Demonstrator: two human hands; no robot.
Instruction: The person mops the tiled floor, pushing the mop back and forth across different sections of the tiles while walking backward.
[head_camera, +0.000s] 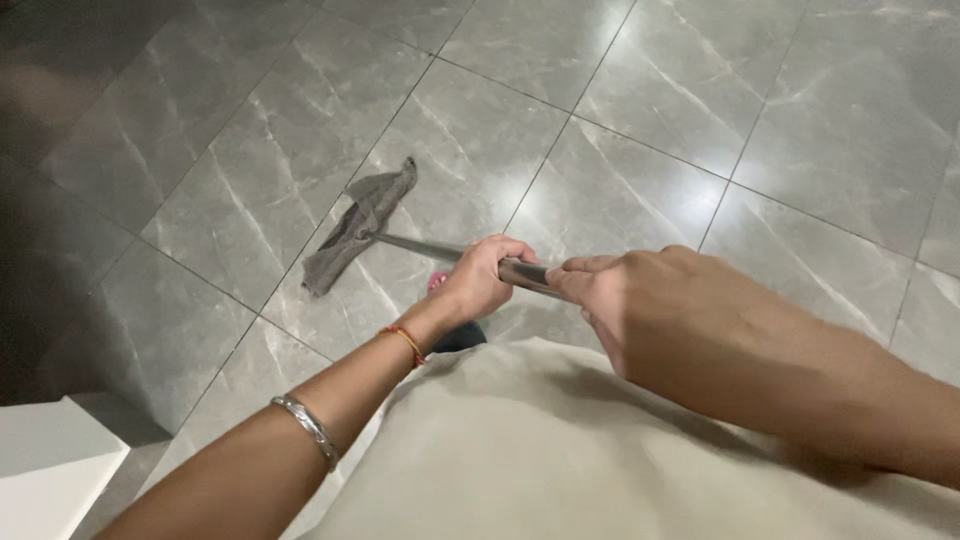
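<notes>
Nearest to me: my beige garment (600, 450), filling the lower middle of the view. Over it, my right hand (640, 300), forearm coming in from the lower right, knuckles up, fingers curled shut around the upper end of the mop handle (520, 272). Just beyond it, close by but with a short bare stretch of handle showing between, my left hand (480, 280), closed around the same metal handle lower down; forearm entering from the lower left, wrist bent slightly toward the handle. On that arm: a red thread band (407, 343) at the wrist and a silver bangle (308, 430) further up the forearm. Below the left hand, a small pink patch and a dark shape; I cannot tell what they are. Lower left corner: a white block edge (50, 460). Further out: the handle runs away from both hands, up and to the left, slanting down to the floor. At its far end, well apart from my hands: the grey mop cloth (360, 225), a long rumpled strip lying flat on the floor, set diagonally. Underneath and beyond: glossy grey marbled floor tiles (700, 100) with thin dark joints and bright light reflections.
</notes>
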